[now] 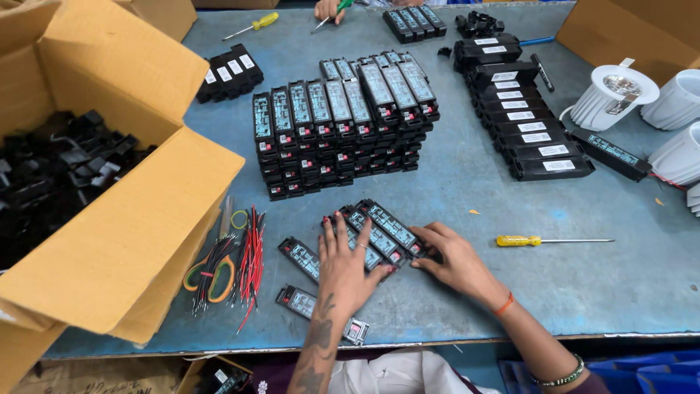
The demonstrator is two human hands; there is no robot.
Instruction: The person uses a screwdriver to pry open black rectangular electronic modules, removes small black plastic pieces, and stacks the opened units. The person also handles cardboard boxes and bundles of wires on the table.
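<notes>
Blue-grey worktable point(598, 284) (scuffed, evenly lit)

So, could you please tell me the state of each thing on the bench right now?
Left hand: open, flat on black modules.
Right hand: open, touching modules' end.
Cardboard box: flaps open, holding black parts.
Yellow screwdriver: lying flat, untouched.
Module stack: piled upright in rows.

- open cardboard box point(124, 241) on the left, full of black parts
- red and black wires point(244, 263) by the scissors point(211, 273)
- yellow screwdriver point(543, 240) on the right
- white lamp housings point(616, 91) far right
</notes>
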